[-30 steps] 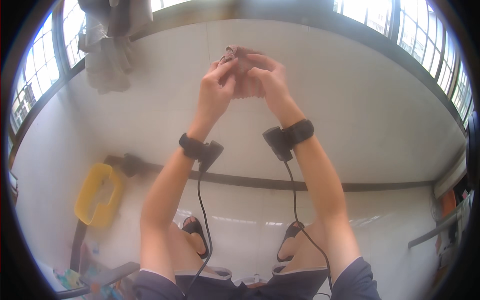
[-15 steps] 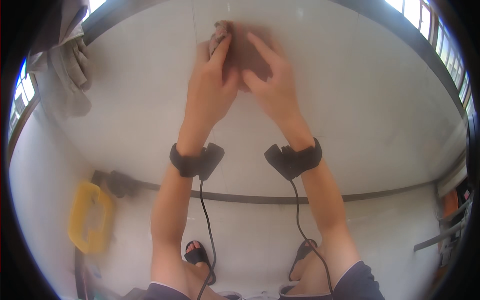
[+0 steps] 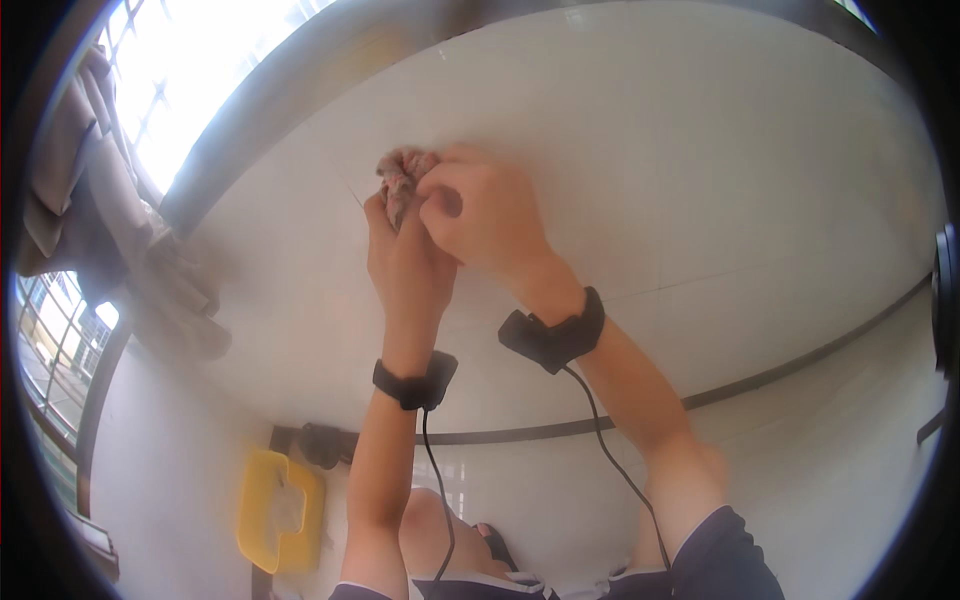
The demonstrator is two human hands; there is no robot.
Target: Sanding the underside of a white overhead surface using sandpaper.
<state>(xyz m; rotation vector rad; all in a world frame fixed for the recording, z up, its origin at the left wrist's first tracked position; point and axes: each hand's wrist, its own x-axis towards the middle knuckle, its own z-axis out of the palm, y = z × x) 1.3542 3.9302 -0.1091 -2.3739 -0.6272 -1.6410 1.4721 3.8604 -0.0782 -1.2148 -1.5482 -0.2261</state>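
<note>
Where it spread between my hands a second ago, the cloth [image 3: 398, 182] is now bunched

I judge the work has turned to gathering. My left hand [image 3: 412, 268] grips its lower end; my right hand [image 3: 495, 208] curls tight round its right side. Behind is the white surface [image 3: 720, 180], its left edge nearer.

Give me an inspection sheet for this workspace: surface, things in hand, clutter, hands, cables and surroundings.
Surface: pale panel with thin seam lines, dark strip along its near edge.
Job's things: bunched cloth, partly hidden by fingers.
Clutter: yellow object with an open middle, dark object near it, lower left.
Hands: left hand and right hand both closed on the cloth.
Cables: left cable and right cable run down from black wrist units.
Surroundings: draped fabric and barred window, left.
</note>
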